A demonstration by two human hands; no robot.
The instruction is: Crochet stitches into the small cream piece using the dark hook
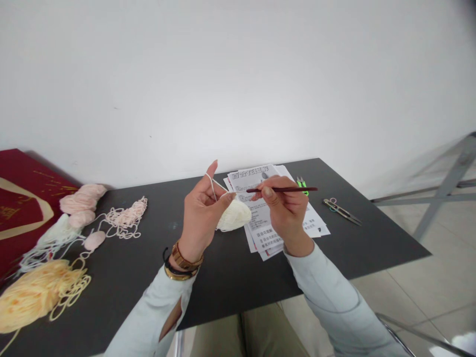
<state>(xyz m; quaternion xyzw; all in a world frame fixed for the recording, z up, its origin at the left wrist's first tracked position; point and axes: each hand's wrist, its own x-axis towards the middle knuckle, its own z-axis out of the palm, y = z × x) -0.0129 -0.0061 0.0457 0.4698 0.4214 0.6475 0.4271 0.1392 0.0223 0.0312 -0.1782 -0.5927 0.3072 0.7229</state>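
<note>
Nearest my camera are the pale sleeves (334, 297), coming in from the near left and near right. Beyond them I have the black desk (130, 267), with a red bag (15, 253) at its far left and overlapping printed sheets (260, 223) under my hands; a sleeve or wrist brushing those loose sheets could push them askew. The yellow yarn skein (29, 292) sits near left, its loose coils inviting a snag. My left hand (203, 215) has its index finger raised and its thumb pinching yarn; my right hand (284, 208) grips the hook like a pencil. The cream yarn ball (236, 216) is just behind and right of the left hand, and a hard tug might roll it. The dark crochet hook (290, 189) points left, its tip close to the left thumb; I can't make out whether it has caught anything. The cream strand (216, 182) runs over the raised index finger: if that finger dips or the pinch relaxes, tension could go and the strand slip free.
</note>
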